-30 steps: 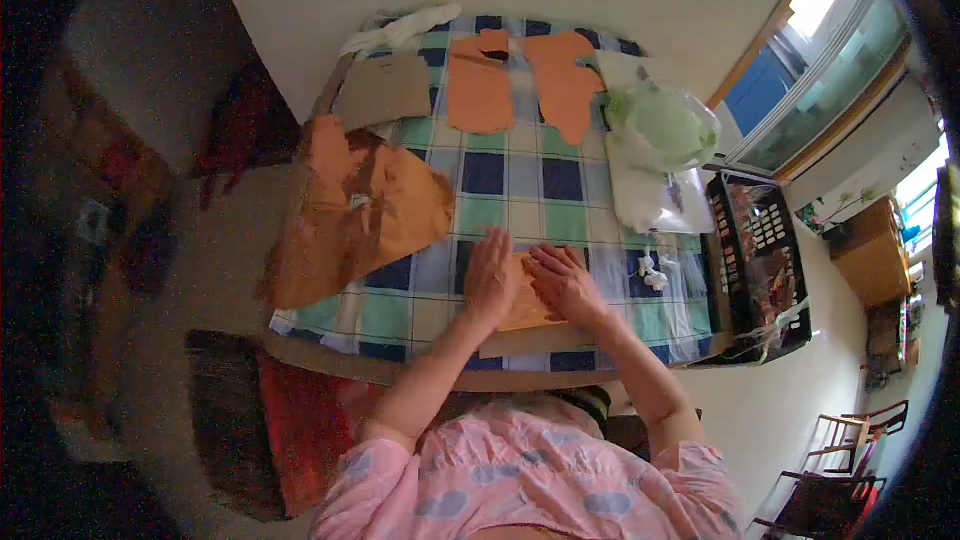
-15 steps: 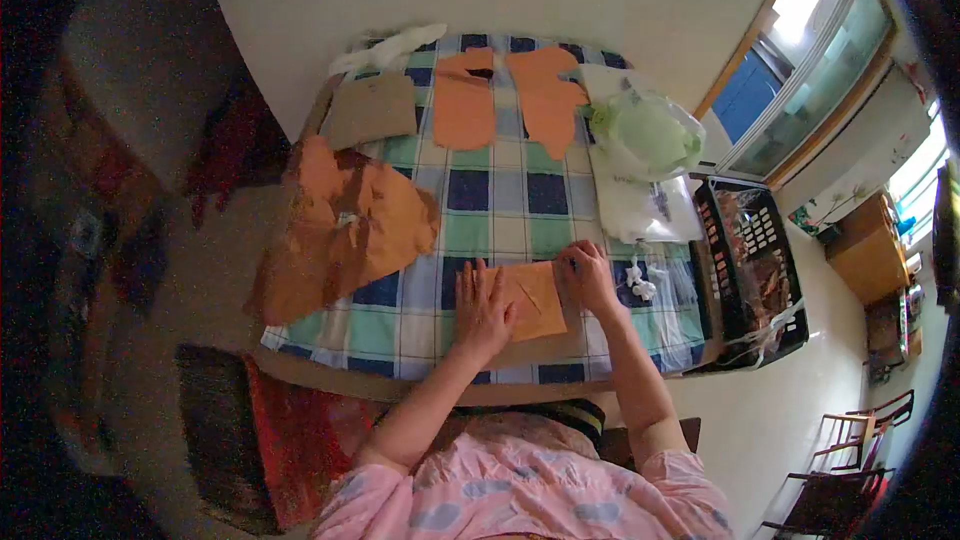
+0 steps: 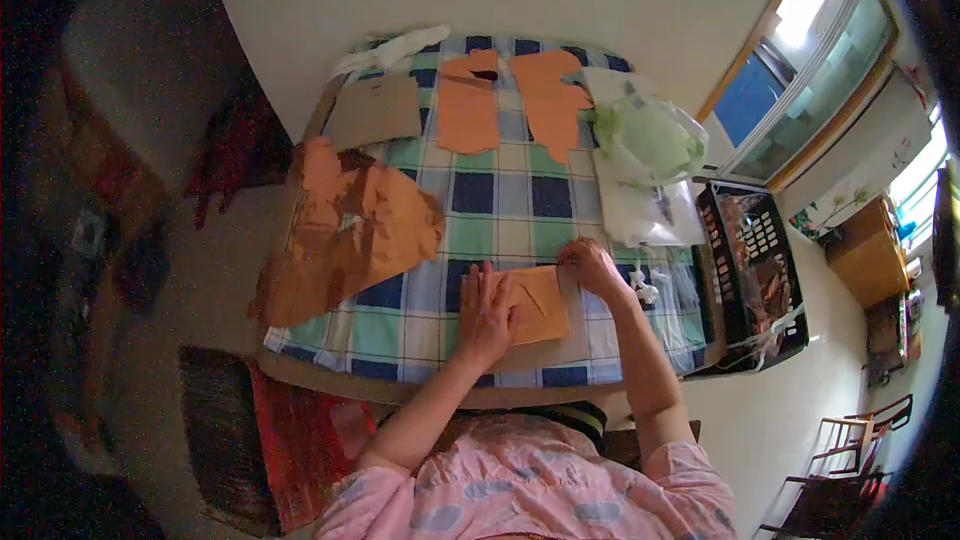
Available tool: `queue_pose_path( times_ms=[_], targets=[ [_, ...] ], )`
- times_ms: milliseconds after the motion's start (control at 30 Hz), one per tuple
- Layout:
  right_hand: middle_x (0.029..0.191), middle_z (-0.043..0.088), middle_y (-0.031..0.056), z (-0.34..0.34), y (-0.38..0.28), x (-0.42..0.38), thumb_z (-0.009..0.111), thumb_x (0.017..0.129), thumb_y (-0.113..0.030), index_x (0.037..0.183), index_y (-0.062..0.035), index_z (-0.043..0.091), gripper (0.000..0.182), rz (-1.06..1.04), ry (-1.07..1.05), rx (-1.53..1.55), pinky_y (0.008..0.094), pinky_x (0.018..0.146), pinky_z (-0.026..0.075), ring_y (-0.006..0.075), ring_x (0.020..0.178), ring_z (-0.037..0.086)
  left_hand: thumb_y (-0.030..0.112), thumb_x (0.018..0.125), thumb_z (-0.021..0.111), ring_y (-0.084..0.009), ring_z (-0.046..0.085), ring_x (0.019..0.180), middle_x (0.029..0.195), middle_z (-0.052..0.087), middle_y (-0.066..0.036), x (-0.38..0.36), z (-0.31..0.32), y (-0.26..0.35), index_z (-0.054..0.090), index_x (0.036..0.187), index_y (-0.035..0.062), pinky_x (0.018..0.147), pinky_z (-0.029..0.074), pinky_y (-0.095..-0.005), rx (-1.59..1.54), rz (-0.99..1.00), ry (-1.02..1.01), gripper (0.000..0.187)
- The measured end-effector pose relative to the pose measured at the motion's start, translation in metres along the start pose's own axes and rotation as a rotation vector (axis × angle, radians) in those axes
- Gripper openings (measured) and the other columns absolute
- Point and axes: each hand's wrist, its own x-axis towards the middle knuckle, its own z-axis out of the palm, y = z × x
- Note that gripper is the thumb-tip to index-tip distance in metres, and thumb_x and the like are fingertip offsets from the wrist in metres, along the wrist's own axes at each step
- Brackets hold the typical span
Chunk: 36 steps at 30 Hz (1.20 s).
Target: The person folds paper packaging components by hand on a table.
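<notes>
A small orange piece (image 3: 541, 302) lies on a brown cardboard sheet (image 3: 572, 350) near the front edge of a table with a blue, green and white checked cloth (image 3: 500, 195). My left hand (image 3: 485, 312) rests flat on the piece's left half, fingers spread. My right hand (image 3: 590, 265) sits at the piece's far right corner with its fingertips bunched together. Whether they pinch something is too small to tell.
A large crumpled orange sheet (image 3: 350, 240) hangs over the table's left edge. Two cut orange pieces (image 3: 468, 105) (image 3: 548, 95) and a brown card (image 3: 375, 112) lie at the far end. Plastic bags (image 3: 650, 140) sit at the right, beside a black crate (image 3: 750, 260).
My right hand slid from the middle of the orange piece to its far right corner. My left hand stayed pressed on the piece. The view shifted slightly.
</notes>
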Motion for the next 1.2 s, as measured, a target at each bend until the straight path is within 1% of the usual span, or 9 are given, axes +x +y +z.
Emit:
queue_pose_path(
  times_ms=[33,133,333,433,533,733,833,933,1200],
  targets=[
    [0.082,0.063,0.0153,0.002,0.002,0.000,0.063,0.072,-0.020,0.078,-0.0076,0.063,0.013,0.001,0.013,-0.006,0.0440,0.068,0.049,0.0354,0.076,0.060,0.023,0.083,0.060,-0.0479,0.023,0.132,0.144,0.023,-0.027,-0.001,0.001,0.000,0.036,0.136,0.0050,0.109,0.019,-0.0552,-0.013,0.002,0.012,0.060],
    [0.085,0.064,0.0118,-0.006,-0.011,0.001,0.063,0.071,-0.008,0.081,-0.0040,0.067,0.011,0.115,-0.120,-0.081,0.0365,0.079,0.048,0.0286,0.089,0.060,0.022,0.082,0.061,-0.0478,0.023,0.132,0.145,0.021,-0.027,-0.002,0.007,-0.003,0.036,0.136,0.0050,0.109,0.019,-0.0555,-0.039,0.008,0.036,0.062],
    [0.084,0.063,0.0128,-0.002,0.000,0.000,0.064,0.072,-0.009,0.081,-0.0039,0.067,0.011,0.143,-0.085,0.010,0.0375,0.076,0.048,0.0293,0.085,0.060,0.020,0.081,0.062,-0.0476,0.022,0.133,0.146,0.019,-0.026,0.002,0.004,-0.001,0.036,0.137,0.0044,0.108,0.019,-0.0557,-0.047,0.010,0.037,0.064],
    [0.083,0.061,0.0136,-0.005,0.003,0.000,0.065,0.071,-0.010,0.081,-0.0034,0.067,0.012,0.125,-0.103,-0.110,0.0375,0.076,0.048,0.0294,0.083,0.060,0.021,0.081,0.063,-0.0478,0.022,0.133,0.147,0.019,-0.026,0.002,0.006,-0.004,0.036,0.137,0.0046,0.109,0.019,-0.0559,-0.058,0.018,0.062,0.064],
    [0.082,0.061,0.0137,0.000,0.009,0.001,0.065,0.072,-0.010,0.082,-0.0031,0.066,0.012,0.062,-0.165,-0.018,0.0373,0.074,0.048,0.0289,0.083,0.060,0.021,0.080,0.064,-0.0483,0.022,0.133,0.147,0.019,-0.026,0.000,0.007,-0.005,0.037,0.137,0.0052,0.109,0.019,-0.0562,-0.057,0.052,0.057,0.065],
    [0.082,0.060,0.0129,-0.006,-0.008,0.000,0.067,0.073,-0.010,0.084,-0.0034,0.066,0.013,0.185,-0.159,0.127,0.0364,0.072,0.048,0.0275,0.082,0.060,0.023,0.078,0.066,-0.0490,0.021,0.132,0.147,0.018,-0.026,0.000,0.003,-0.001,0.037,0.137,0.0057,0.108,0.019,-0.0565,-0.028,0.056,0.012,0.068],
    [0.082,0.060,0.0127,-0.003,-0.002,-0.004,0.067,0.073,-0.010,0.084,-0.0036,0.066,0.013,0.152,-0.077,0.012,0.0357,0.071,0.048,0.0270,0.080,0.060,0.023,0.077,0.066,-0.0489,0.021,0.133,0.147,0.018,-0.026,0.000,0.002,-0.001,0.034,0.138,0.0063,0.108,0.018,-0.0565,-0.031,0.048,0.024,0.071],
    [0.082,0.060,0.0123,-0.005,-0.003,-0.002,0.067,0.073,-0.011,0.083,-0.0038,0.066,0.013,0.114,-0.143,-0.058,0.0345,0.071,0.048,0.0263,0.080,0.060,0.023,0.078,0.066,-0.0490,0.020,0.133,0.147,0.018,-0.026,0.000,0.003,-0.002,0.032,0.140,0.0074,0.109,0.018,-0.0565,-0.027,0.049,0.027,0.073],
    [0.081,0.060,0.0106,0.007,0.012,-0.006,0.068,0.073,-0.015,0.083,-0.0040,0.066,0.015,0.149,-0.061,0.136,0.0337,0.068,0.049,0.0235,0.076,0.061,0.023,0.078,0.065,-0.0498,0.019,0.133,0.147,0.017,-0.026,0.001,0.000,0.001,0.034,0.139,0.0098,0.109,0.016,-0.0574,-0.058,0.056,0.001,0.070]
  ],
)
